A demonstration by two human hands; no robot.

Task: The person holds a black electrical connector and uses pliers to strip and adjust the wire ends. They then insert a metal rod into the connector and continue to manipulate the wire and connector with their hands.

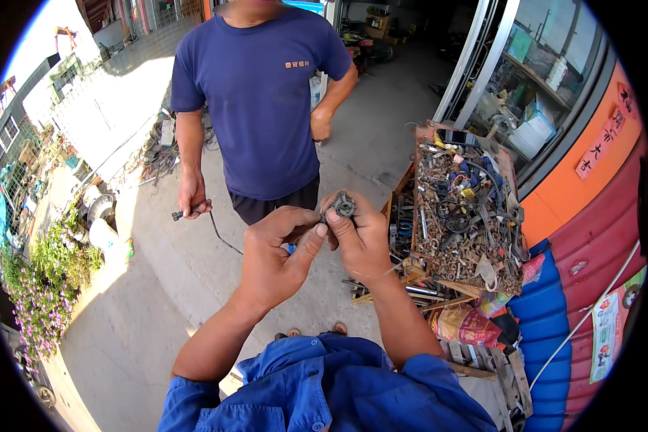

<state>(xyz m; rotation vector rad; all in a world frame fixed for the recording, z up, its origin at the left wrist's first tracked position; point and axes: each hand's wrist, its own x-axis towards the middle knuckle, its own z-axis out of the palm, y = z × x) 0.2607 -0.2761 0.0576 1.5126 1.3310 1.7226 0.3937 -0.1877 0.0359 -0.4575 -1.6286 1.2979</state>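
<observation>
In front of my chest, my right hand [362,241] grips a small dark metal part [343,204] with a round, ringed face turned up. My thumb presses against its near edge. Close beside it, my left hand [277,248] has its thumb and fingers drawn together at the part's left side. Whether those fingers pinch a piece of it is hidden. Across from me stands a person in a navy T-shirt [255,108]. That person's lowered hand [192,196] holds a dark plug-like end with a black cable [223,241] hanging from it.
At the right stands a workbench [428,252] heaped with bolts, nuts, wires and a dark phone [456,137]. Below it are a red sack [462,324] and a wooden pallet [493,367]. Flowering plants [47,288] line the left side. An open doorway [403,72] lies behind the person.
</observation>
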